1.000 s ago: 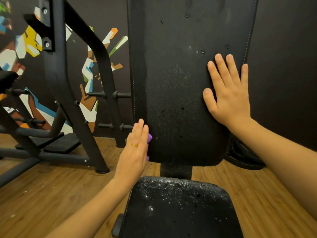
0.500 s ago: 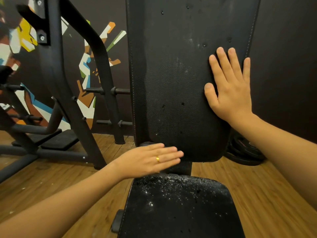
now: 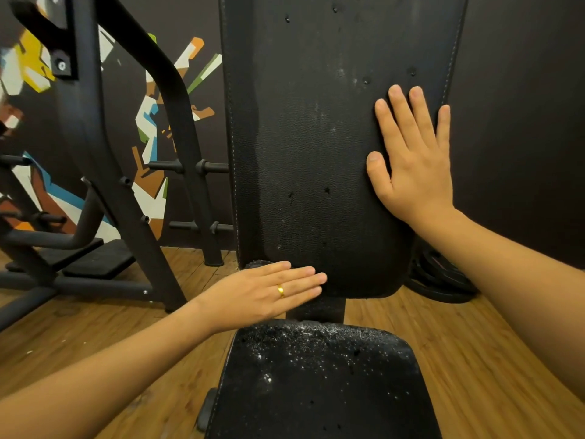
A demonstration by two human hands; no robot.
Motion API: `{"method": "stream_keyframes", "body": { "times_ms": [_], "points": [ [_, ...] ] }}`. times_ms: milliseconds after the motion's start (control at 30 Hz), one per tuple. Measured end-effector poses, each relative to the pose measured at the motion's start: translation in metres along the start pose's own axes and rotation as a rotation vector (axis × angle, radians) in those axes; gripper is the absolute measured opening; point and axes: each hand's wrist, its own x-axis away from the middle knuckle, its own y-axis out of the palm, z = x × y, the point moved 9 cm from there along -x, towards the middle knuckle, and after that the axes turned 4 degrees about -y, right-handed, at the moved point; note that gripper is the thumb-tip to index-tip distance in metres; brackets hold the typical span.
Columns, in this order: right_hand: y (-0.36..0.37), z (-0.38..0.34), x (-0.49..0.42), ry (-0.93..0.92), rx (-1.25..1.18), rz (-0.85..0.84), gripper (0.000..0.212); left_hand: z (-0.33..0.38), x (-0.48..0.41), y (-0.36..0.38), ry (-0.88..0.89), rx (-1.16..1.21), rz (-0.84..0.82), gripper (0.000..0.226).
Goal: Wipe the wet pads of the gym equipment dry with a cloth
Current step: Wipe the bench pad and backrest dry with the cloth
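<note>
The back pad (image 3: 316,147) is black grained leatherette with pale stitching; the seat pad (image 3: 316,384) (same pebbled cover) glistens with droplets. The machine frame (image 3: 95,147) is matt black metal, the floor (image 3: 474,359) wood-grain plank.

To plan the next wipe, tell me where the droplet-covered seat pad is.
Head view, bottom centre: the seat pad lies just below the upright back pad and the left hand.

The wooden plank floor (image 3: 411,331) carries a black machine frame (image 3: 133,236) at the left of the frame and stacked weight plates (image 3: 440,280) at right centre.
</note>
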Motion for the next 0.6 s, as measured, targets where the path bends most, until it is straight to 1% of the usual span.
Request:
{"method": "stream_keyframes", "body": {
  "times_ms": [200, 300, 534, 601],
  "points": [
    [0.0, -0.001, 0.0, -0.004, 0.016, 0.005, 0.063, 0.035, -0.074, -0.003, 0.021, 0.015, 0.037, 0.062],
    [0.0, 0.0, 0.0, -0.006, 0.007, 0.008, 0.063, 0.046, -0.093, -0.005, 0.022, -0.001, 0.038, 0.061],
    [0.0, 0.0, 0.001, -0.002, -0.003, 0.007, 0.063, 0.018, -0.033, -0.001, -0.026, 0.008, 0.02, 0.064],
    [-0.001, 0.0, 0.0, 0.001, 0.0, 0.009, 0.063, 0.017, -0.032, 0.001, -0.036, 0.007, 0.014, 0.064]
  ]
}}
